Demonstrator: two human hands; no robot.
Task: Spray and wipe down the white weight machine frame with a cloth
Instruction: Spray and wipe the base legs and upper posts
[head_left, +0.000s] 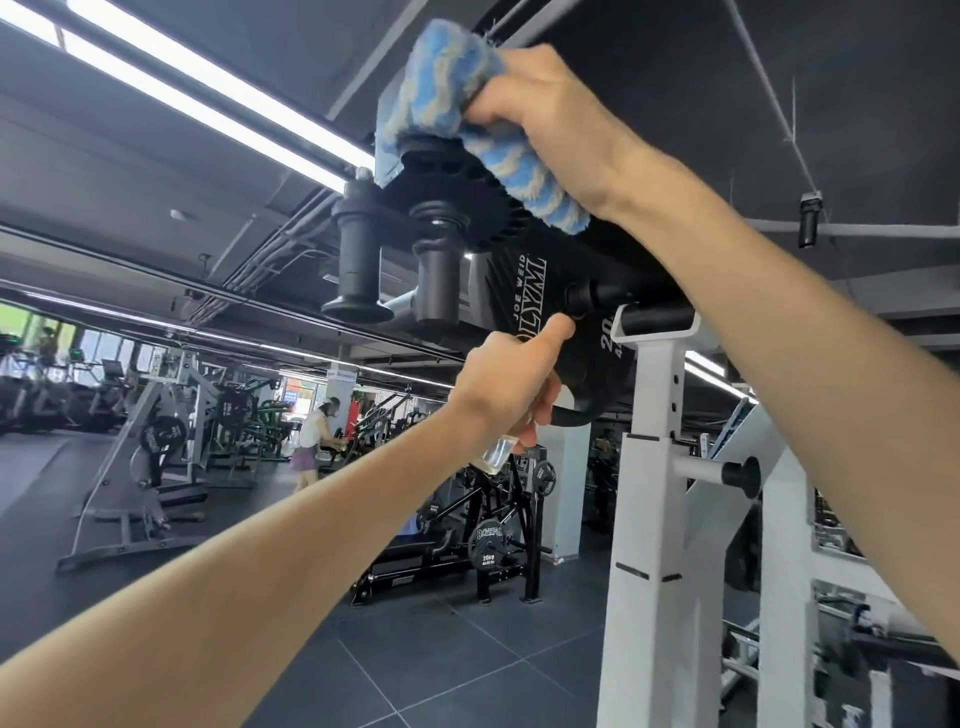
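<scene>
Reached up with the right hand (540, 104) at upper centre of the frame, fingers curled tightly round a bunched blue-and-cream cloth (447, 98). Held that cloth pressed against the top of the white weight machine frame (652, 467), over a pale plate and a black toothed disc (457, 208), with one loose end hanging down to the right across the disc's edge. Gripped a clear spray bottle (497, 451) in the left hand (511, 384) at centre frame, fingers wrapped round its upper part and only the see-through base showing below the palm; nozzle hidden behind the hand. Stretched the left thumb up and to the right, tip touching or just short of a black weight plate (524, 291) marked 20; could not tell which. Saw the frame's white upright standing at lower right, with a black-capped peg (740, 475) sticking out just beside it. Saw two black handles (358, 260) hanging left of the disc. Farther off, left of centre, noticed a person (311, 431) bent over another machine.
</scene>
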